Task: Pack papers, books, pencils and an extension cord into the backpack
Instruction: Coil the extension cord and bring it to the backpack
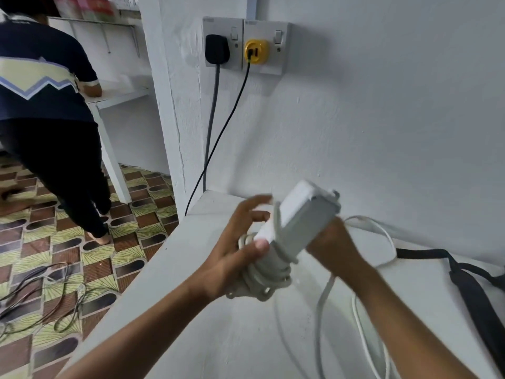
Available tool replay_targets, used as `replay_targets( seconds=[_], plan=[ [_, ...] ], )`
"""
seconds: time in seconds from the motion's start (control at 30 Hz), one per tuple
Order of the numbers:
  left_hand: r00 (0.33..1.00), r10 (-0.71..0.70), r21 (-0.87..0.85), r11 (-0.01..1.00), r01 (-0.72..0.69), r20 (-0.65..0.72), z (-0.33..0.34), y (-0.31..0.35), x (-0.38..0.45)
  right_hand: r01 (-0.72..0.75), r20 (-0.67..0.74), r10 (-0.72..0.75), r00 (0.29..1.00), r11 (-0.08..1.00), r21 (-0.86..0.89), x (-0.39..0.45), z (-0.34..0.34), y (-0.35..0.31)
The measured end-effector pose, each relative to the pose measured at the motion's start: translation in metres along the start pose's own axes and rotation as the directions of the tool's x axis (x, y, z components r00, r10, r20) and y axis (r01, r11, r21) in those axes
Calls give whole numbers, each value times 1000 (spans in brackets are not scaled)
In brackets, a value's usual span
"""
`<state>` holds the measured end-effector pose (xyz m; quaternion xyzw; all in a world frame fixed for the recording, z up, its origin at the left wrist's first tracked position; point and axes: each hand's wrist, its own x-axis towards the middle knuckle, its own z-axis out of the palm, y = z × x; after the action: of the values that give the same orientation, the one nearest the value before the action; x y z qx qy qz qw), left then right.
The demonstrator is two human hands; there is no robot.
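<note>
The extension cord's white and grey socket block (300, 214) is held up above a white table (191, 269), with grey cable (262, 280) wound in loops round its lower end. My left hand (235, 258) holds the wound end from the left, thumb on the block, with the other fingers spread out. My right hand (328, 242) grips the block from the right. Loose white cable (322, 310) trails down over the table. A black backpack strap (470, 285) lies at the right edge; the rest of the bag is out of view.
Two wall sockets hold a black plug (216, 49) and a yellow adapter (256, 51), their leads running down behind the table. Another person (46, 105) leans over a white desk at the left. Loose wires (41, 302) lie on the patterned floor.
</note>
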<state>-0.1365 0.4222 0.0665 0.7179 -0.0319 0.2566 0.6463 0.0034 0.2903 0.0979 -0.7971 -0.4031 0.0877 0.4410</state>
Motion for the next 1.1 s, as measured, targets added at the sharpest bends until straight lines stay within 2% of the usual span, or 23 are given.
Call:
replay_targets(
  seconds=[0.07,0.13,0.27,0.33,0.43,0.5,0.57,0.63,0.73,0.93,1.1],
  plan=[
    [989,-34,3,999,35,-142,2,7,6,90,41,-86,995,990,-108,-7,28,0],
    [959,-136,-43,991,130,-249,3,13,12,156,83,-143,986,971,-183,-19,46,5],
    [866,-387,-209,919,335,-317,-10,3,10,220,137,-189,972,937,-272,-33,60,14],
    [811,-484,-234,873,427,-328,-17,-11,6,169,149,-135,980,955,-244,-37,62,15],
    [756,-593,-213,805,553,-278,-24,-37,-3,18,137,-10,991,998,-62,-47,63,18],
    [700,-685,-322,721,613,-201,-25,-53,-11,-131,142,121,983,989,67,-53,67,25],
    [654,-752,-490,603,629,-85,-23,-67,-19,-286,155,256,954,933,219,-60,75,33],
    [665,-747,-595,537,597,-6,-21,-79,-24,-404,178,363,915,823,400,-67,83,40],
    [679,-734,-638,527,561,-8,-20,-90,-26,-435,166,413,896,733,524,-75,90,51],
    [706,-707,-666,510,545,37,-28,-104,-32,-373,72,392,917,780,502,-88,106,66],
    [744,-668,-608,597,524,-14,-26,-113,-38,-367,53,405,913,757,540,-88,108,67]
  ],
)
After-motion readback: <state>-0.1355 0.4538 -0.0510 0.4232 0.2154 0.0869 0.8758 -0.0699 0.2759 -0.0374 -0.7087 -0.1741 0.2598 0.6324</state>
